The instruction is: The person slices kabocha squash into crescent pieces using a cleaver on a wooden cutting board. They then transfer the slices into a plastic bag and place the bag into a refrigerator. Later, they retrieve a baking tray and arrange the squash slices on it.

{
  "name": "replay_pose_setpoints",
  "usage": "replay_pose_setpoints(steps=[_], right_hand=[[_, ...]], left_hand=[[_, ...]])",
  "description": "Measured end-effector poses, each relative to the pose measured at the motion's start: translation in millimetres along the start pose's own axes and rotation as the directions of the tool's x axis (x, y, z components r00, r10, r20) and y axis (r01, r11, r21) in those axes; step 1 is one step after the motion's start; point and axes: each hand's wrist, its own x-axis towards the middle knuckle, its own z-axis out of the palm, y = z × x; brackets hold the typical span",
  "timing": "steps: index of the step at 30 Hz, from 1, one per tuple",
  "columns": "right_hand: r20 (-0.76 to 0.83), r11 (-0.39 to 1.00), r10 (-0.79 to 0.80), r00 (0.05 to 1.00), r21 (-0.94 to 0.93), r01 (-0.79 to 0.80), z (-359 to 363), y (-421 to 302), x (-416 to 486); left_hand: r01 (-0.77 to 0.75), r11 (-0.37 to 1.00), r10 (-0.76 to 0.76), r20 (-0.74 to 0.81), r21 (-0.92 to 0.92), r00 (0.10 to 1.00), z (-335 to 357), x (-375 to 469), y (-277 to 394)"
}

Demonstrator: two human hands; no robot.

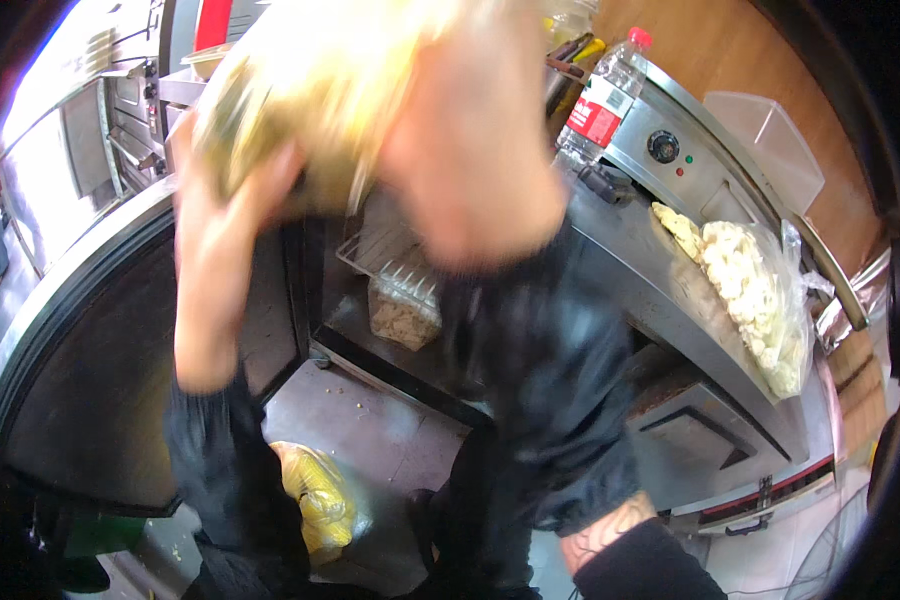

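Observation:
A blurred, overexposed pale-yellow and greenish bundle, seemingly in clear plastic, is raised close before me at the top of the view. My left hand grips its lower left side. On its right side lies my right hand, large and blurred; its fingers are hidden behind glare. Below, a refrigerated cabinet is open, its dark door swung out to the left. Inside sits a clear container of brownish food beneath a wire rack. A bag of yellow food rests on the floor.
At right, a steel counter holds a plastic bottle with a red cap and a clear bag of pale food pieces. A control panel with a knob stands behind. Someone's forearm with a dark sleeve shows at lower right.

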Motion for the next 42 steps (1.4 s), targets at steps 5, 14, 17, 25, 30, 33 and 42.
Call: replay_pose_setpoints(steps=[5, 14, 17, 25, 30, 33, 42], right_hand=[[-0.100, 0.740, 0.099, 0.990, -0.658, -0.140, -63, 16, 43], [-0.089, 0.545, -0.201, 0.975, -0.838, 0.036, -34, 47, -14], [0.024, 0.681, -0.350, 0.937, -0.680, 0.272, 30, 52, -70], [0.055, 0.534, 0.007, 0.998, -0.844, 0.043, -14, 274, -115], [0.105, 0.025, 0.012, 0.994, -0.994, 0.105, -211, 420, 4], [0.333, 0.348, 0.161, 0.929, -0.900, 0.263, -271, 483, 57], [-0.091, 0.078, 0.037, 0.995, -0.993, -0.094, -219, 435, 0]], left_hand=[[0.091, 0.733, -0.132, 0.010, 0.674, 0.991, 47, 132, -35], [-0.472, 0.608, 0.525, 0.123, 0.638, 0.842, 26, 31, -95], [-0.110, 0.877, 0.185, -0.116, 0.467, 0.976, 10, -75, -112], [0.766, 0.488, -0.778, -0.190, 0.418, 0.599, -51, -332, -127], [0.848, 0.489, -0.787, -0.317, 0.203, 0.529, -70, -347, -86], [0.766, 0.543, -0.690, -0.336, 0.345, 0.641, -83, -325, -72], [0.843, 0.484, -0.782, -0.316, 0.236, 0.537, -69, -337, -83]])
